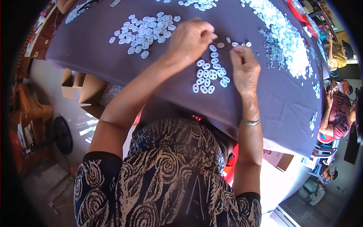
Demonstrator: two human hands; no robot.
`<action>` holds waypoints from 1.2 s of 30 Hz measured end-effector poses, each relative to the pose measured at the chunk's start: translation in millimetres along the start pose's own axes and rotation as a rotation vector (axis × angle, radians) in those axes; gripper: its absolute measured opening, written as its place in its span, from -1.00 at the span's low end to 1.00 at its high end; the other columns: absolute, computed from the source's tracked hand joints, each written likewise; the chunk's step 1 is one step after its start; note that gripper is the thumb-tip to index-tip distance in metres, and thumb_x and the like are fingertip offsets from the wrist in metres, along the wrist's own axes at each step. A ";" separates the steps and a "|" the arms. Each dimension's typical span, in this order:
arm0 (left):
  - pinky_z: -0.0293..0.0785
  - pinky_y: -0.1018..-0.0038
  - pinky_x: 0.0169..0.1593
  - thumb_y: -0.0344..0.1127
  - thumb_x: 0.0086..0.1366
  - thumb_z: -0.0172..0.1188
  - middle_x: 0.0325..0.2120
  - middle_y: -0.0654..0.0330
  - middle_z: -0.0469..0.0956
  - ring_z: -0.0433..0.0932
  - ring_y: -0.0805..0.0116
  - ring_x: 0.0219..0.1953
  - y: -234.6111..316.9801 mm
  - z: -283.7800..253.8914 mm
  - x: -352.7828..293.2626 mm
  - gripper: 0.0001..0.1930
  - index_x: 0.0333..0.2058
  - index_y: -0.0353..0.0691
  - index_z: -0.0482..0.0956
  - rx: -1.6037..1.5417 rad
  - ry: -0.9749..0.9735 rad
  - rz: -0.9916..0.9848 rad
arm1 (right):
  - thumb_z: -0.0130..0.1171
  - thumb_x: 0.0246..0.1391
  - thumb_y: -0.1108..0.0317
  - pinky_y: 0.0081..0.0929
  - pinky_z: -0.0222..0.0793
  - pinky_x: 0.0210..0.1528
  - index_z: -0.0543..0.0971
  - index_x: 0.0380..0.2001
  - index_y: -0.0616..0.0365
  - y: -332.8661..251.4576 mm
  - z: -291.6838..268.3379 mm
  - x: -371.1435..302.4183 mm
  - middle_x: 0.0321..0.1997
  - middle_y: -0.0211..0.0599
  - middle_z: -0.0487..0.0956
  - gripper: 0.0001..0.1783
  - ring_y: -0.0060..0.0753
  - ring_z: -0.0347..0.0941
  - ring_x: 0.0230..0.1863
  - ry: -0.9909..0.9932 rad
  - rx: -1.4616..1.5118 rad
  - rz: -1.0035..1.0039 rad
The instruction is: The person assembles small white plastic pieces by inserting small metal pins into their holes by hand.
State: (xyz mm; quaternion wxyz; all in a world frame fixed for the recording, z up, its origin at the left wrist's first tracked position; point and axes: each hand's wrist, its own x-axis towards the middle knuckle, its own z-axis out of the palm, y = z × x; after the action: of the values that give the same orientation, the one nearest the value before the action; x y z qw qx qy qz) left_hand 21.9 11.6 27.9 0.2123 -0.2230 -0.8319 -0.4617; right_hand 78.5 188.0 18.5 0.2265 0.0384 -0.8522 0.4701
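My left hand point(191, 41) is raised over the dark tablecloth, its thumb and fingers pinched together. A short way to the right, my right hand point(245, 70) has its fingertips pinched too. Whatever is between the fingers of either hand is too small to make out. Between and below the hands lies a loose group of white oval pieces point(213, 74), each with two dark marks or holes. A few more small white ovals point(220, 45) lie by the fingertips. Left of my left hand spreads a larger pile of similar white ovals point(145, 31).
A long heap of white pieces point(291, 45) runs along the right, beside a scatter of small metal parts point(274, 51). More ovals point(198, 4) lie at the far edge. Other people point(336, 109) sit at right. A cardboard box point(90, 89) and a black fan point(62, 135) stand at left.
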 end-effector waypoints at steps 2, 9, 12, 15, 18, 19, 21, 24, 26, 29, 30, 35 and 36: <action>0.44 0.30 -0.43 -0.35 0.03 0.25 -0.52 0.06 0.50 0.52 0.02 -0.48 -15.3 -13.6 7.8 -0.93 -0.50 -0.18 0.57 0.173 0.032 -0.007 | 0.15 0.07 0.46 -0.71 0.26 -0.43 0.54 -0.36 0.24 12.6 -10.0 4.9 -0.56 -0.54 0.46 -0.92 -0.76 0.28 -0.49 0.112 -0.069 0.020; 0.43 0.22 -0.32 -0.41 -0.04 0.26 -0.48 -0.01 0.48 0.50 -0.01 -0.37 -13.5 -40.3 21.4 -0.84 -0.43 -0.28 0.53 0.454 0.287 0.074 | 0.14 0.08 0.43 -0.67 0.26 -0.44 0.55 -0.37 0.27 20.3 -20.8 12.3 -0.58 -0.52 0.45 -0.89 -0.75 0.27 -0.51 0.182 -0.098 0.081; 0.42 0.24 -0.33 -0.40 -0.04 0.28 -0.48 -0.01 0.49 0.50 0.01 -0.38 -12.7 -31.2 21.9 -0.81 -0.41 -0.29 0.53 0.289 0.353 0.143 | 0.14 0.09 0.42 -0.67 0.25 -0.44 0.55 -0.36 0.26 21.7 -18.6 12.8 -0.59 -0.50 0.44 -0.88 -0.75 0.27 -0.51 0.151 -0.136 0.086; 0.42 0.25 -0.35 -0.39 -0.05 0.30 -0.51 0.00 0.49 0.49 0.00 -0.42 -4.0 -22.4 19.9 -0.80 -0.41 -0.30 0.52 -0.077 0.301 0.005 | 0.13 0.08 0.44 -0.65 0.28 -0.43 0.56 -0.34 0.23 26.1 -15.7 23.2 -0.54 -0.41 0.49 -0.89 -0.68 0.33 -0.52 0.141 -0.204 -0.053; 0.38 0.40 -0.52 -0.27 0.09 0.24 -0.58 0.08 0.51 0.48 0.22 -0.57 -1.2 -15.8 13.1 -0.81 -0.50 -0.29 0.52 -0.465 0.160 -0.285 | 0.12 0.06 0.45 -0.56 0.35 -0.37 0.56 -0.29 0.19 23.5 -14.8 44.4 -0.44 -0.32 0.53 -0.87 -0.49 0.42 -0.45 0.016 -0.332 -0.309; 0.34 0.55 -0.68 -0.15 0.22 0.17 -0.63 0.16 0.53 0.48 0.45 -0.70 -2.0 -13.5 10.0 -0.68 -0.58 -0.27 0.52 -0.648 0.097 -0.402 | 0.12 0.04 0.46 -0.50 0.37 -0.33 0.56 -0.27 0.18 24.9 -11.8 52.7 -0.40 -0.29 0.53 -0.85 -0.40 0.44 -0.39 -0.055 -0.387 -0.384; 0.27 0.60 -0.73 -0.11 0.25 0.14 -0.70 0.19 0.49 0.41 0.54 -0.75 -1.0 -10.2 7.0 -0.63 -0.60 -0.28 0.50 -0.736 0.037 -0.436 | 0.12 0.03 0.46 -0.44 0.39 -0.28 0.55 -0.25 0.17 28.3 -6.9 64.9 -0.35 -0.26 0.54 -0.83 -0.31 0.47 -0.34 -0.126 -0.445 -0.466; 0.13 0.65 -0.81 -0.03 0.28 0.11 -0.86 0.27 0.34 0.27 0.60 -0.87 7.0 -7.4 4.4 -0.53 -0.68 -0.27 0.44 -0.798 0.000 -0.494 | 0.13 0.01 0.45 -0.35 0.39 -0.24 0.53 -0.24 0.17 32.6 0.7 73.7 -0.35 -0.27 0.53 -0.81 -0.26 0.45 -0.27 -0.307 -0.505 -0.447; 0.10 0.66 -0.80 0.01 0.28 0.09 -0.89 0.32 0.28 0.26 0.60 -0.86 7.9 -6.9 3.1 -0.49 -0.72 -0.25 0.42 -0.834 -0.047 -0.518 | 0.13 0.00 0.47 -0.37 0.39 -0.24 0.52 -0.26 0.18 32.4 2.3 78.9 -0.37 -0.25 0.54 -0.82 -0.27 0.47 -0.31 -0.435 -0.479 -0.336; 0.03 0.64 -0.77 0.05 0.28 0.09 -0.91 0.36 0.23 0.19 0.62 -0.85 7.0 -2.8 2.4 -0.45 -0.77 -0.23 0.39 -0.786 -0.036 -0.501 | 0.14 -0.02 0.48 -0.45 0.38 -0.25 0.53 -0.29 0.16 28.0 3.9 82.2 -0.40 -0.21 0.54 -0.83 -0.32 0.48 -0.35 -0.483 -0.451 -0.248; 0.02 0.63 -0.75 0.05 0.28 0.09 -0.91 0.38 0.22 0.17 0.64 -0.84 5.1 -0.9 2.1 -0.44 -0.78 -0.23 0.39 -0.771 -0.038 -0.502 | 0.14 -0.02 0.48 -0.45 0.38 -0.25 0.53 -0.29 0.16 25.1 4.0 80.8 -0.40 -0.21 0.54 -0.83 -0.32 0.48 -0.35 -0.486 -0.451 -0.251; 0.17 0.58 -0.62 -0.09 0.24 0.13 -0.83 0.40 0.29 0.25 0.65 -0.71 6.8 4.4 1.9 -0.59 -0.68 -0.25 0.49 -0.635 -0.051 -0.449 | 0.17 -0.01 0.46 -0.58 0.35 -0.36 0.58 -0.35 0.19 18.4 -1.2 60.4 -0.47 -0.34 0.58 -0.89 -0.58 0.42 -0.44 -0.229 0.063 0.061; 0.17 0.58 -0.62 -0.09 0.24 0.13 -0.83 0.40 0.29 0.25 0.65 -0.71 3.3 6.9 -0.4 -0.59 -0.68 -0.25 0.49 -0.632 -0.049 -0.452 | 0.17 -0.01 0.46 -0.58 0.35 -0.36 0.58 -0.35 0.19 8.7 0.2 54.2 -0.47 -0.34 0.58 -0.89 -0.58 0.42 -0.44 -0.233 0.066 0.062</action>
State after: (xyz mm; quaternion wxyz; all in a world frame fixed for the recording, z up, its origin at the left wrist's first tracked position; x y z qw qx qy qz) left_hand 23.1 19.1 26.6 0.0060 -0.0994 -0.6818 -0.7247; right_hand 27.5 200.7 34.5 0.1100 0.0738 -0.8575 0.4972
